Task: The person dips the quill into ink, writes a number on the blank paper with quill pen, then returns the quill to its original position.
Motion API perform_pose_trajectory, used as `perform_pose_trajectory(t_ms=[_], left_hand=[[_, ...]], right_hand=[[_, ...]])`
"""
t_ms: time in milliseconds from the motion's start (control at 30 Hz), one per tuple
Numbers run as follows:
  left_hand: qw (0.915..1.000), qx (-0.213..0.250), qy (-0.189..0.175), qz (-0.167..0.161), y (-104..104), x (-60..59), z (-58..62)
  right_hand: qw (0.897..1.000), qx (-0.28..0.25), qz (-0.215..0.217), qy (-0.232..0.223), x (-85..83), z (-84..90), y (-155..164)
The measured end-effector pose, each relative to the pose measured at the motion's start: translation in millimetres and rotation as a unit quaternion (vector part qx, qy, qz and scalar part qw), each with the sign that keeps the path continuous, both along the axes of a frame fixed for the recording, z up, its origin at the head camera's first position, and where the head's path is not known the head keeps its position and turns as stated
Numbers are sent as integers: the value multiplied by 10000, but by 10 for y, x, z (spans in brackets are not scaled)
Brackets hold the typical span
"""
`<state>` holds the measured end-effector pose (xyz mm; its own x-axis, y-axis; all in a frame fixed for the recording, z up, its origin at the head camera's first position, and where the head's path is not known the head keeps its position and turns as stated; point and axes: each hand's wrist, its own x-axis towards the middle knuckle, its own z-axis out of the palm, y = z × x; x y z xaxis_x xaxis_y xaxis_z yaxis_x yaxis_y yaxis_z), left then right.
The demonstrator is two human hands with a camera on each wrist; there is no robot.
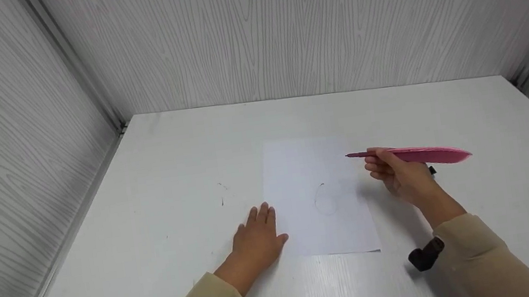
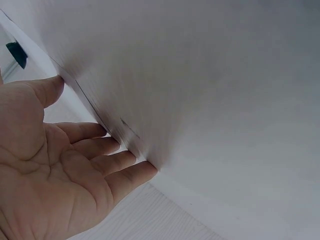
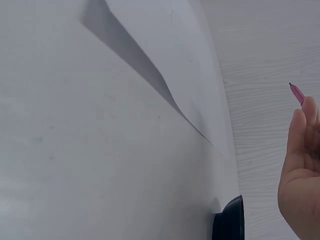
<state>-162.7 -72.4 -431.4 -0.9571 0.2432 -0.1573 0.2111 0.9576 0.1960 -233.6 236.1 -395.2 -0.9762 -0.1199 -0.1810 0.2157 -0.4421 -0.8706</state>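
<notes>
White tabletop (image 1: 155,173) walled by grey woodgrain panels bears a white paper sheet (image 1: 308,168) between both hands. Left hand (image 1: 256,241) rests flat, fingers straight, touching its near-left edge. Right hand (image 1: 398,174) pinches a pink feather-shaped pen (image 1: 418,155), lying crosswise, tip leftward above the sheet's right edge.

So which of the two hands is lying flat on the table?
The left hand, palm down with straight fingers at the paper's left edge. The right hand is raised, gripping a pink feather-shaped pen.
</notes>
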Motion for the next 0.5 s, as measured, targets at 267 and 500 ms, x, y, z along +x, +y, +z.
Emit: perform_pose_trajectory(t_ms=[267, 500], left_hand=[[10000, 73, -63, 20, -7, -5, -5], [9998, 110, -184, 22, 1, -3, 21]], right_hand=[[9997, 153, -159, 128, 32, -4, 166], [9993, 101, -359, -30, 63, -18, 319]])
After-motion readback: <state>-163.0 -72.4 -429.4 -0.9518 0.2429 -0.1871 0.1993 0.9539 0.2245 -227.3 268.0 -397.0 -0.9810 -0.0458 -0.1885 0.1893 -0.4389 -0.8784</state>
